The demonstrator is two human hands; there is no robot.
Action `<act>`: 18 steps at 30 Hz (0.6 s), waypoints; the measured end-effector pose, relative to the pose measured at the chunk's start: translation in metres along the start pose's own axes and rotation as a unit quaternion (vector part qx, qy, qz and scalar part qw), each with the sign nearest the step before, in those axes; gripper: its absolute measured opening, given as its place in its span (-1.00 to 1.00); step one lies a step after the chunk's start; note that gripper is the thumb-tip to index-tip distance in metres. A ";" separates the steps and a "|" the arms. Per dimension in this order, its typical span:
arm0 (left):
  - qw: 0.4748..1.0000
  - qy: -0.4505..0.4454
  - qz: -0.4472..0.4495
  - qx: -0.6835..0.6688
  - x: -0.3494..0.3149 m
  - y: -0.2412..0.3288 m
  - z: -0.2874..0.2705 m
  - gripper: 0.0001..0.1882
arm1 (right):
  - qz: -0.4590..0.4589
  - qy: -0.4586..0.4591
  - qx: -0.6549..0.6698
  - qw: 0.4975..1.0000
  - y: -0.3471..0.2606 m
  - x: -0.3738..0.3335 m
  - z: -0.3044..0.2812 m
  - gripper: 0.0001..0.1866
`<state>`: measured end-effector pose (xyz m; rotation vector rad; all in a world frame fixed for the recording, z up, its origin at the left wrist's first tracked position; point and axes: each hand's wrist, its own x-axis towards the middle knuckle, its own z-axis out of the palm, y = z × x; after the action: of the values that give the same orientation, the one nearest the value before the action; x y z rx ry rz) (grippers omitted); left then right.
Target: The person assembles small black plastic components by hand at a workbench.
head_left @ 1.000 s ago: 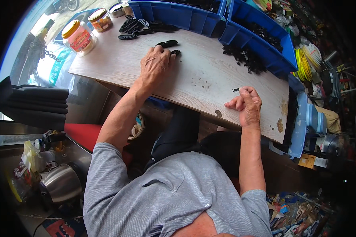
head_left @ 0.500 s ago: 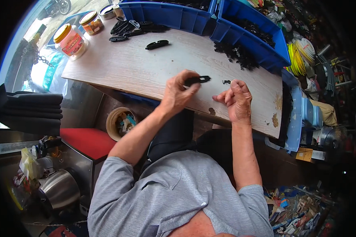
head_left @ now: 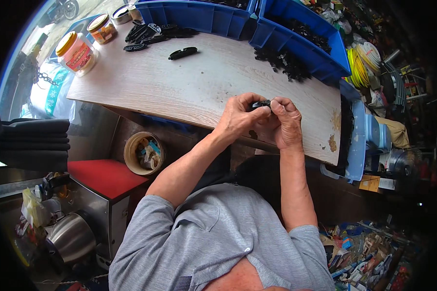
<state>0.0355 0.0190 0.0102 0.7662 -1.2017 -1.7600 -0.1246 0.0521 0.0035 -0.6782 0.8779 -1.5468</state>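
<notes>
Close above the front edge of the table, my two hands meet. My left hand (head_left: 237, 116) is closed around a black elongated plastic part (head_left: 261, 104), mostly hidden by the fingers. My right hand (head_left: 288, 122) pinches at that part's right end; the small black piece in its fingertips is hidden now. Farther left on the table (head_left: 145, 80) lies a single black plastic part (head_left: 183, 53) of like shape. Behind it is a pile of similar black parts (head_left: 143, 35). Small black pieces (head_left: 285, 65) lie heaped at the far right.
Two blue bins (head_left: 194, 19) (head_left: 301, 41) with black pieces stand along the table's back. Jars (head_left: 77, 54) (head_left: 102, 30) sit at the far left corner. Below the table's left front are a waste bucket (head_left: 131, 157) and a red-topped cabinet (head_left: 104, 177). Yellow hose (head_left: 361, 70) hangs at right.
My left hand has moved right with the black plastic part, meeting my right hand. The small black piece at my right fingertips has come against the part. The whole view has shifted slightly.
</notes>
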 end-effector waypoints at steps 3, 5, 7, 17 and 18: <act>0.998 0.021 -0.040 -0.042 0.005 -0.002 0.001 -0.77 | 0.028 0.003 -0.015 0.999 -0.002 -0.001 0.000 -0.83; 0.996 0.036 -0.042 -0.075 0.008 -0.006 0.002 -0.79 | 0.034 0.018 -0.040 0.998 -0.006 -0.002 0.008 -0.83; 0.996 0.064 -0.023 -0.057 0.009 -0.008 0.001 -0.83 | 0.041 0.033 -0.064 0.997 -0.010 -0.002 0.009 -0.81; 0.992 0.052 -0.058 -0.101 0.002 0.002 0.001 -0.88 | 0.061 0.023 -0.204 0.977 -0.009 -0.006 0.014 -0.74; 0.992 0.031 -0.067 -0.099 0.003 0.005 0.001 -0.86 | 0.039 0.032 -0.194 0.980 -0.009 -0.007 0.013 -0.73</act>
<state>0.0346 0.0159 0.0148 0.7917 -0.9360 -1.9170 -0.1178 0.0571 0.0183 -0.8634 1.2578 -1.3431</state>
